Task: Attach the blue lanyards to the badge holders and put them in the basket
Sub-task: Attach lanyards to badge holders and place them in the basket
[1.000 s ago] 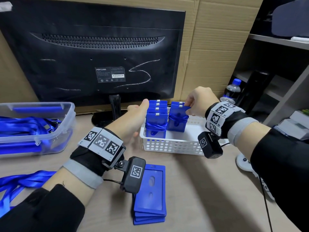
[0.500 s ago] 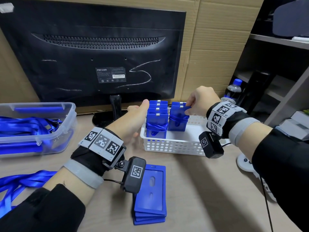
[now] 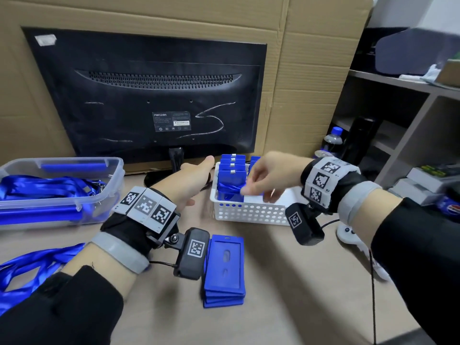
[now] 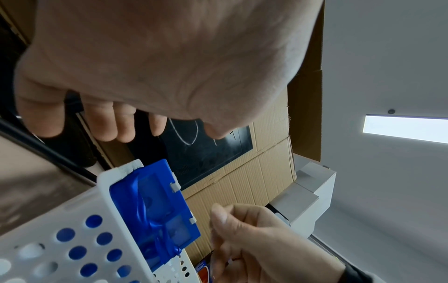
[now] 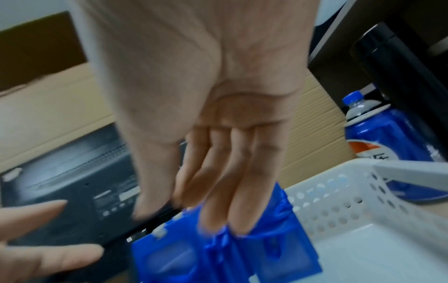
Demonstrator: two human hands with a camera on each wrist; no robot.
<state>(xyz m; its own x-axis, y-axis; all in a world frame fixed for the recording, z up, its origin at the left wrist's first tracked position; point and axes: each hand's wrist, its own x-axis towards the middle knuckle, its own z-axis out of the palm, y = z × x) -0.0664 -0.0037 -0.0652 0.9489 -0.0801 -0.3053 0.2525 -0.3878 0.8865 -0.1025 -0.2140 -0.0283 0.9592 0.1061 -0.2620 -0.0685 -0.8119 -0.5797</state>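
A white perforated basket (image 3: 249, 215) holds several blue badge holders (image 3: 231, 180) standing upright, each wrapped in its blue lanyard. My right hand (image 3: 258, 192) reaches down into the basket. In the blurred right wrist view its straight fingertips (image 5: 240, 224) touch the tops of the holders (image 5: 278, 254), gripping nothing. My left hand (image 3: 201, 180) lies flat and empty beside the basket's left wall. The left wrist view shows that wall (image 4: 72, 239) and a wrapped holder (image 4: 155, 210) behind it. More empty holders are stacked (image 3: 225, 267) on the table in front.
A clear plastic box (image 3: 99, 195) of blue lanyards sits at the left, and loose lanyards (image 3: 29, 267) lie at the near left. A black monitor (image 3: 154, 100) stands behind the basket. Bottles (image 3: 332, 141) and shelves are to the right, a white cabled device (image 3: 348, 232) beside the basket.
My right hand has let go of the back right holder and come forward and left over the basket, fingers now pointing down. The left hand has stayed beside the basket.
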